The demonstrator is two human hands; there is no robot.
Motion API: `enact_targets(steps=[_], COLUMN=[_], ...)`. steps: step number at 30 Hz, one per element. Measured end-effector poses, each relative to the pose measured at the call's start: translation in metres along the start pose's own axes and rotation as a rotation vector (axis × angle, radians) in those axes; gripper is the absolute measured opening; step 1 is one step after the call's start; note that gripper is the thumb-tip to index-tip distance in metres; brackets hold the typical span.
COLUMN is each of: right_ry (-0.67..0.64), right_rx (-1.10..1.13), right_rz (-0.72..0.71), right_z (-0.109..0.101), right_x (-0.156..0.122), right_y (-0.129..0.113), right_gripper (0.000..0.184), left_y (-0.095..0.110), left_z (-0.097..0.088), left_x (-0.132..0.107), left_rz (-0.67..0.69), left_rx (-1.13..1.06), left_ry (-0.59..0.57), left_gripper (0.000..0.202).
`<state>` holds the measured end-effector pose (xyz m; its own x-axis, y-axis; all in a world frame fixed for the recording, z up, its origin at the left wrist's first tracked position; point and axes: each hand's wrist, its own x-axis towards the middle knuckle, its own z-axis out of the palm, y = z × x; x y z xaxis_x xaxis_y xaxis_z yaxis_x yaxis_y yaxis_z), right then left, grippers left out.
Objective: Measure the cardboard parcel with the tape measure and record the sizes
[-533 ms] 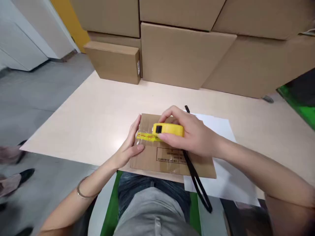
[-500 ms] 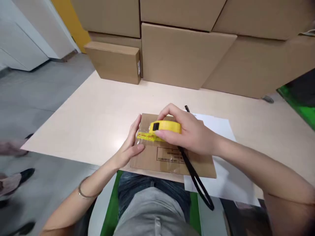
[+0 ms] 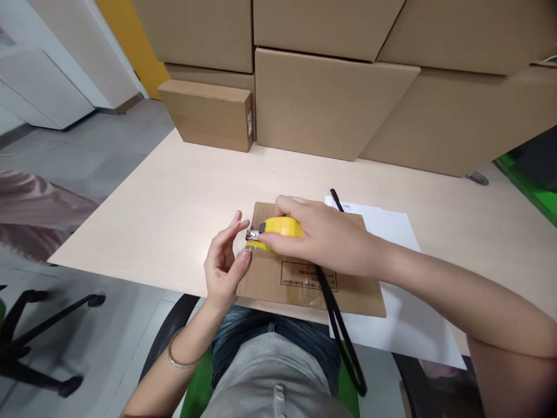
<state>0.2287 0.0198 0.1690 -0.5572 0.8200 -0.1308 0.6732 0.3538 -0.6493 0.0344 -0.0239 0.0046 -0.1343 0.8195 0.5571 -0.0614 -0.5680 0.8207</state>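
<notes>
My right hand is closed around a yellow tape measure with a black part at its front. Its metal end hook sticks out at the left edge of a flat cardboard box. Just under the hook, a yellow strip shows on the box. A black wrist strap hangs from the tape measure across the box and past the table edge. My left hand is open, fingers loosely curled and apart, its thumb at the box's left edge close to the hook.
White paper sheets lie partly under the box, with a black pen-like stick at their top. Large cardboard boxes stand stacked along the table's back, and a smaller box leans left. A person's pink-clad leg is beyond the left edge.
The tape measure has moved left to the box's edge, and its hook now shows. My left fingers have lifted and curled away from the box side. A person's leg has come in at left.
</notes>
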Motion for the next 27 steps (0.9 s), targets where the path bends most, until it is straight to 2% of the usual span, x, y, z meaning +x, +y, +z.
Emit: enact_targets(steps=[3,7,10,13,22,27], right_ry=[0.083,0.217,0.269,0.284,0.306,0.305], right_rx=[0.004,0.085,0.129,0.241,0.176,0.248], right_rz=[0.076,0.144,0.167,0.178,0.195,0.223], right_z=[-0.005,-0.017,-0.025,-0.027,-0.026,-0.025], right_x=[-0.020,-0.059,-0.087,-0.104,-0.116,-0.113], right_y=[0.024,0.068,0.101,0.124,0.134,0.140], right_gripper=[0.032,0.029,0.031,0.037,0.041,0.042], left_y=[0.001,0.005,0.009,0.012,0.014,0.013], left_z=[0.000,-0.005,-0.010,-0.013,-0.017,-0.017], left_x=[0.000,0.006,0.012,0.017,0.022,0.022], left_rz=[0.000,0.093,0.217,0.290,0.323,0.315], left_rx=[0.034,0.191,0.323,0.412,0.502,0.477], left_ry=[-0.008,-0.063,-0.110,-0.158,-0.200,-0.209], left_gripper=[0.038,0.028,0.031,0.033,0.030,0.030])
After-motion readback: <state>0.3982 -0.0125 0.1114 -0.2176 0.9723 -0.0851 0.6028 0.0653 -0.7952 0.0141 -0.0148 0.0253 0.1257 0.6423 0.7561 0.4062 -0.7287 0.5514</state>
